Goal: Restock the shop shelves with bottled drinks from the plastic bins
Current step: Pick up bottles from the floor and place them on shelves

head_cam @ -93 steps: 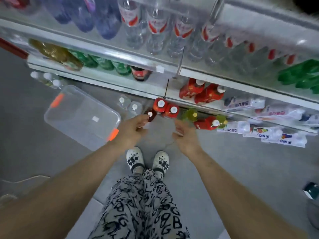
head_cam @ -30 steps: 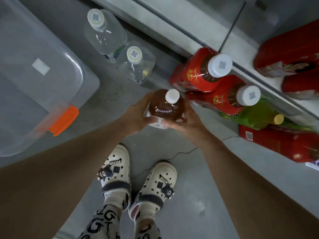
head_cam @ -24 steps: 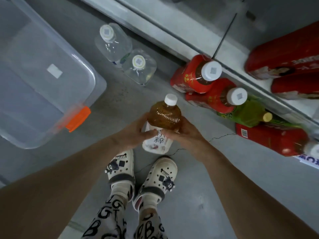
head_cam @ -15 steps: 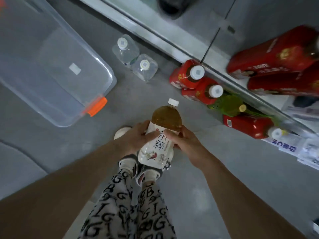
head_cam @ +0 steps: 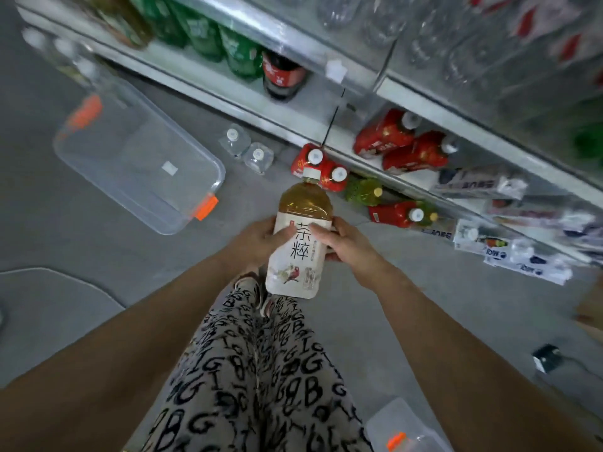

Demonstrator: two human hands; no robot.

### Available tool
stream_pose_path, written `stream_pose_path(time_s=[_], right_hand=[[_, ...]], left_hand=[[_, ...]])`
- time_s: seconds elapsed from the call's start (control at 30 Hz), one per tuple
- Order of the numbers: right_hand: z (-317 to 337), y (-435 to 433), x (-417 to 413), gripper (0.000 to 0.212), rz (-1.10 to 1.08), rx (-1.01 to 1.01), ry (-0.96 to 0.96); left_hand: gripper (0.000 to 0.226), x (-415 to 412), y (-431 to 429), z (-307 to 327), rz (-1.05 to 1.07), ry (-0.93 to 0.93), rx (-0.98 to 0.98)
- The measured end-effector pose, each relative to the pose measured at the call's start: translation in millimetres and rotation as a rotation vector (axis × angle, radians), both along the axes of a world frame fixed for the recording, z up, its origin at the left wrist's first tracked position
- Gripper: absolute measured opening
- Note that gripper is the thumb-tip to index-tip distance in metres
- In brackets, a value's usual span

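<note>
Bottle (head_cam: 301, 252), lifted off the floor (head_cam: 98, 256), now sits clasped between left grip (head_cam: 257, 241) and right grip (head_cam: 346, 246), ready for shelves (head_cam: 202, 83) ahead.

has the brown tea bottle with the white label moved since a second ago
Yes. The white-labelled brown tea bottle has come up off the grey floor, away from the red-labelled bottles standing by the shelf.
</note>
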State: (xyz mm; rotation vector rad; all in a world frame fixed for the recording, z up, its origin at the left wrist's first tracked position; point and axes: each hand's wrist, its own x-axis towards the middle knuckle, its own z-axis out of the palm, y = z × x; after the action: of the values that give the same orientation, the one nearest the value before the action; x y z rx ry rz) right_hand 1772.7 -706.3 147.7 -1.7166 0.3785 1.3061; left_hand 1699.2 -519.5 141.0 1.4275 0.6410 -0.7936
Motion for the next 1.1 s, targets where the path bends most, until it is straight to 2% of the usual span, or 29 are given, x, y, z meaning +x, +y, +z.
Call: stream_pose_path(time_s=[0.07,0.17,0.3,0.4,0.47,0.7,0.8,1.03,1.1], right_hand=[[38.8,-1.1,1.6,0.047,-0.018,0.014,-0.042],[96.8,-3.8,3.7,0.048,-0.019,0.042,-0.115],[165.5,-10.7,8.9,0.046,-0.038,0.051,-0.218],[213.8,-17.1,11.0,0.028,-0.048,0.072,-0.283],[241.7,-20.7,11.8,0.024,-0.087,0.086,-0.323],[321.2,-27.8,18.8,0.037,-0.161,0.078,-0.484],[347.0,-32.1,23.7,0.042,-0.146,0.063,-0.561],[405.6,-38.0,33.8,0.023,-0.165,0.099,-0.687],[421.4,-39.3,36.5,0.03,-0.157,0.094,-0.724]], left_hand=[[0.049,6.4,1.8,38.8,-0.019,-0.034,0.005],[0.047,15.3,0.5,94.1,-0.017,-0.049,0.001],[0.076,29.7,-3.1,159.8,-0.043,-0.08,0.038],[0.048,38.9,-6.6,207.3,-0.096,-0.131,0.036],[0.038,46.4,-7.8,234.6,-0.117,-0.168,0.063],[0.067,72.0,-8.1,317.3,-0.261,-0.361,0.163],[0.06,82.3,-10.7,342.7,-0.283,-0.424,0.191],[0.052,106.0,-18.9,395.1,-0.304,-0.557,0.181],[0.054,111.4,-19.6,411.7,-0.327,-0.612,0.211]])
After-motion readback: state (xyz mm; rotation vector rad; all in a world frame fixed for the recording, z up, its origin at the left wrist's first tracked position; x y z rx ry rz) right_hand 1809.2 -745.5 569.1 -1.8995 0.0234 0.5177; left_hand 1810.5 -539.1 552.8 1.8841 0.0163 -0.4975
